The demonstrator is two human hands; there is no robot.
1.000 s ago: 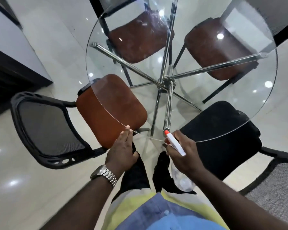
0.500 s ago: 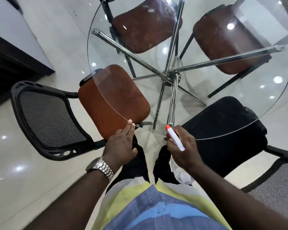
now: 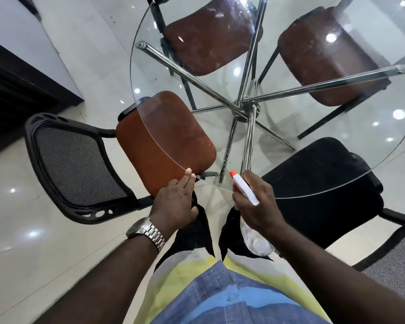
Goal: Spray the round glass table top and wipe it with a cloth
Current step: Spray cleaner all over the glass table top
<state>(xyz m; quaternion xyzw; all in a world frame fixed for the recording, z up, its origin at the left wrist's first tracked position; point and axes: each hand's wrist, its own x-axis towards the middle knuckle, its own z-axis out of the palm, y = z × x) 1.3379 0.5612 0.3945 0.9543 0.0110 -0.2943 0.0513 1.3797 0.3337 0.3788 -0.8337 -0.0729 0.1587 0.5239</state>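
Not seeing a big change over the last second, honestly. Still clamping the bottle [image 3: 244,190] in the right hand [image 3: 260,206], curled tight round the neck. Nudging the orange nozzle [image 3: 232,174] a touch farther, so now poking just over the near rim of the glass top [image 3: 150,85] instead of sitting right at it. Still resting the left hand [image 3: 173,204] at that same near rim, straight and relaxed, just touching the edge with the fingertips [image 3: 188,171] and gripping nothing. Sliding that hand a little farther too.

Reading this as lining up for a squirt, not wiping yet. Aiming far and slightly left, toward the chrome legs [image 3: 243,106] under the glass. Spotting some fine specks on the glass over the brown seat [image 3: 161,141] on the left, just beyond the nozzle. Possibly droplets, possibly dust, not able to tell.

Not finding any cloth in view, so guessing at a fair bit of task left: spraying first, then grabbing something to wipe with. Probably steadying the top with the left hand, and probably leaving fingerprints on the rim while at it.
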